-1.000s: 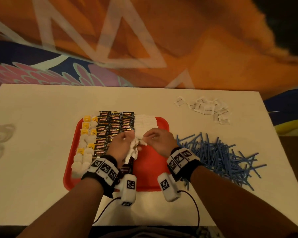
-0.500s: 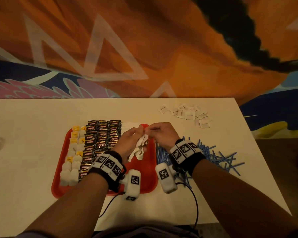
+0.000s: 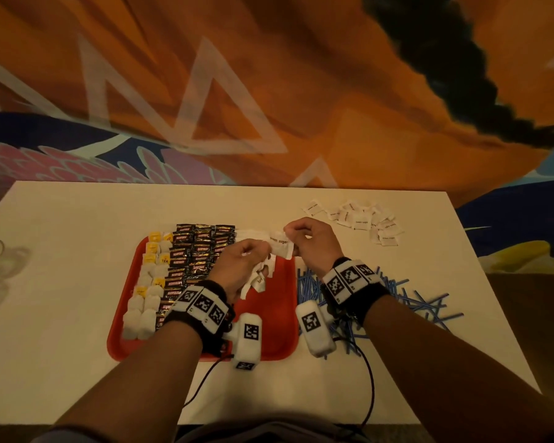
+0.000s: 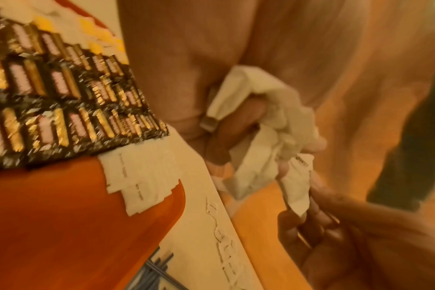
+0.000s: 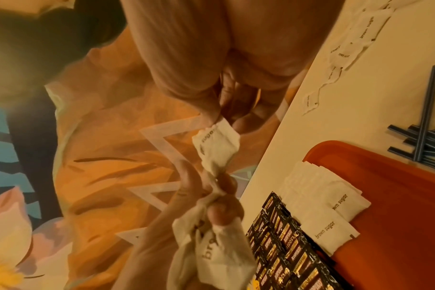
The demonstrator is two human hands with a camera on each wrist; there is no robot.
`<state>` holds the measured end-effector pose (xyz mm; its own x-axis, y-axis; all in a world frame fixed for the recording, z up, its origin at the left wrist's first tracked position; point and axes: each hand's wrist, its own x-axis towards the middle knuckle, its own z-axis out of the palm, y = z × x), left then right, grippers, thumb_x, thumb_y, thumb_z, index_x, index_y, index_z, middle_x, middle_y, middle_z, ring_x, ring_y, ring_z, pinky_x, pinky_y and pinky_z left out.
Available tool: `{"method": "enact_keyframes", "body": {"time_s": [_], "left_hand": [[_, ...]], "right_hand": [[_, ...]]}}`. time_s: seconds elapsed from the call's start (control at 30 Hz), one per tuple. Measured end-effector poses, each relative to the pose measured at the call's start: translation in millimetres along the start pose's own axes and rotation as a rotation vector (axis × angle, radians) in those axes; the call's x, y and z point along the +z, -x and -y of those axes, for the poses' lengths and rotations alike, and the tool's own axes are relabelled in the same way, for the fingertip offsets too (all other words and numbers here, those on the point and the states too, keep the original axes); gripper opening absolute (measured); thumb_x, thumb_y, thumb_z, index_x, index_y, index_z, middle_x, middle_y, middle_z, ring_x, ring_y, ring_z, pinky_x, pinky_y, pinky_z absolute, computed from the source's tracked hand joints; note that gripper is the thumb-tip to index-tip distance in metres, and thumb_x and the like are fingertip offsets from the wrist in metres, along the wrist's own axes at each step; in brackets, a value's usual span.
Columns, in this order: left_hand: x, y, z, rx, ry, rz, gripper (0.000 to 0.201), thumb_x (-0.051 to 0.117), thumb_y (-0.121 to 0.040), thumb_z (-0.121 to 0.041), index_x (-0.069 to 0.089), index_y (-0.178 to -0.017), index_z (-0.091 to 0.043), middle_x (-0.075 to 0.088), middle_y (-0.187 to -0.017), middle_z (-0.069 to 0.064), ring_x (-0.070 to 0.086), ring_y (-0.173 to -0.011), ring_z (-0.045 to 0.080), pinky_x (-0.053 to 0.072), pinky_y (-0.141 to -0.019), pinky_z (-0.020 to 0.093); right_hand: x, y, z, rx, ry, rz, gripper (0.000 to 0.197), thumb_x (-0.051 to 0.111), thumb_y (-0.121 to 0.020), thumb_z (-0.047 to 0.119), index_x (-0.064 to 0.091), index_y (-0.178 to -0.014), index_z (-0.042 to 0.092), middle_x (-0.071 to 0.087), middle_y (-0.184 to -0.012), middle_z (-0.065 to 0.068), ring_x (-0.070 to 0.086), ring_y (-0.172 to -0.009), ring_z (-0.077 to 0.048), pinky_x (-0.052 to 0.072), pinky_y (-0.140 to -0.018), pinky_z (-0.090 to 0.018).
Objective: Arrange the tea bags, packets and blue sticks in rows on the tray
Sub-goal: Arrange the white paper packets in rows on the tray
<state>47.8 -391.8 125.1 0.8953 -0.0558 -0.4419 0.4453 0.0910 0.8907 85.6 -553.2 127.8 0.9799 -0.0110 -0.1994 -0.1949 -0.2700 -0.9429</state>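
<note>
Printed words on the sachets and tea tags

"brown sugar" reads on the white packets (image 5: 332, 228) lying on the tray (image 5: 397, 225); "KOPIKO" on the black sachets (image 3: 202, 251); "TEA" on a yellow tea bag tag (image 3: 164, 260).

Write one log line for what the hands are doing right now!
left hand: holds bunch of sugar packets | right hand: pinches one packet | tray: rows partly filled | blue sticks: on table

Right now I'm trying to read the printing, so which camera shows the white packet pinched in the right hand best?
The right wrist view: the packet fills mid-frame below the right hand, "sugar" legible. The head view shows it small; the left wrist view shows it blurred, edge-on.
</note>
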Motion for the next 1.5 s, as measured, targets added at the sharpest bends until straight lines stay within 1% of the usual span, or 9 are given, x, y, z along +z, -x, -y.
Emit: {"method": "enact_keyframes", "body": {"time_s": [0.17,0.33,0.5,0.77,0.93,1.13,1.3,1.4,1.5], "left_hand": [[1,-2,-11,0.178,-0.199,-0.058,0.015,0.070,-0.092,-0.017,0.070,-0.085,-0.004,0.064,-0.069,0.007,0.059,-0.050,0.015,0.050,-0.047,0.026],[-1,-5,-7,0.196,-0.076,-0.060,0.027,0.072,-0.089,-0.011,0.067,-0.066,-0.023,0.060,-0.074,0.004,0.054,-0.052,0.017,0.049,-0.049,0.027],[0,-3,-7,0.132,-0.001,-0.025,0.005,0.071,-0.089,-0.009,0.068,-0.092,-0.011,0.056,-0.070,0.003,0.055,-0.049,0.018,0.048,-0.045,0.027],[-2,-12,-4,0.133,0.053,-0.176,0.011,0.068,-0.094,-0.021,0.071,-0.087,-0.014,0.064,-0.074,0.006,0.058,-0.057,0.019,0.051,-0.049,0.028],[-9,-11,-1,0.166,-0.026,-0.177,0.005,0.068,-0.093,-0.015,0.073,-0.094,-0.014,0.065,-0.080,0.005,0.059,-0.058,0.016,0.050,-0.049,0.027],[-19,-10,6,0.136,-0.106,-0.167,0.012,0.070,-0.092,-0.018,0.070,-0.090,-0.006,0.061,-0.068,-0.003,0.056,-0.050,0.015,0.051,-0.049,0.030],[-27,-16,15,0.059,-0.101,-0.179,0.025,0.066,-0.096,-0.024,0.067,-0.093,0.001,0.059,-0.068,0.005,0.056,-0.049,0.013,0.051,-0.046,0.031],[-37,-24,26,0.053,-0.207,-0.239,0.033,0.065,-0.096,-0.029,0.068,-0.085,0.002,0.066,-0.072,0.007,0.060,-0.055,0.016,0.052,-0.057,0.033],[-50,-28,40,-0.052,-0.197,-0.267,0.027,0.062,-0.098,-0.023,0.069,-0.083,-0.002,0.064,-0.075,0.005,0.059,-0.049,0.009,0.048,-0.052,0.026]], "right_hand": [[0,3,4,0.000,-0.058,0.034,0.013,0.067,-0.089,0.018,0.067,-0.080,0.026,0.069,-0.090,0.001,0.065,-0.084,-0.021,0.058,-0.077,-0.044],[0,12,7,0.066,-0.188,0.170,0.008,0.072,-0.087,0.014,0.065,-0.086,0.010,0.070,-0.090,-0.014,0.064,-0.077,-0.020,0.051,-0.061,-0.029],[3,6,4,0.161,-0.333,0.013,0.010,0.067,-0.090,0.014,0.065,-0.080,0.015,0.070,-0.084,-0.012,0.066,-0.075,-0.024,0.051,-0.055,-0.029],[6,9,2,0.181,-0.313,0.117,0.011,0.070,-0.088,0.012,0.060,-0.085,0.013,0.070,-0.082,-0.012,0.066,-0.066,-0.020,0.047,-0.049,-0.023],[13,9,-6,0.166,-0.215,0.161,0.016,0.074,-0.084,0.009,0.062,-0.076,0.015,0.071,-0.084,-0.014,0.066,-0.074,-0.024,0.047,-0.048,-0.021],[26,1,-22,0.138,-0.240,0.036,0.003,0.075,-0.083,0.019,0.074,-0.082,0.017,0.074,-0.089,-0.013,0.068,-0.080,-0.031,0.056,-0.068,-0.038],[37,-1,-40,0.219,-0.202,0.119,0.015,0.077,-0.082,0.020,0.071,-0.092,0.012,0.074,-0.093,-0.011,0.066,-0.073,-0.021,0.050,-0.057,-0.030],[42,-5,-55,0.228,0.013,0.164,0.015,0.077,-0.082,0.023,0.073,-0.091,0.012,0.074,-0.088,-0.008,0.064,-0.064,-0.019,0.053,-0.059,-0.031],[44,-13,-78,0.277,0.231,0.192,0.027,0.075,-0.084,0.030,0.071,-0.103,0.012,0.073,-0.094,-0.002,0.065,-0.062,-0.012,0.049,-0.054,-0.020]]}}
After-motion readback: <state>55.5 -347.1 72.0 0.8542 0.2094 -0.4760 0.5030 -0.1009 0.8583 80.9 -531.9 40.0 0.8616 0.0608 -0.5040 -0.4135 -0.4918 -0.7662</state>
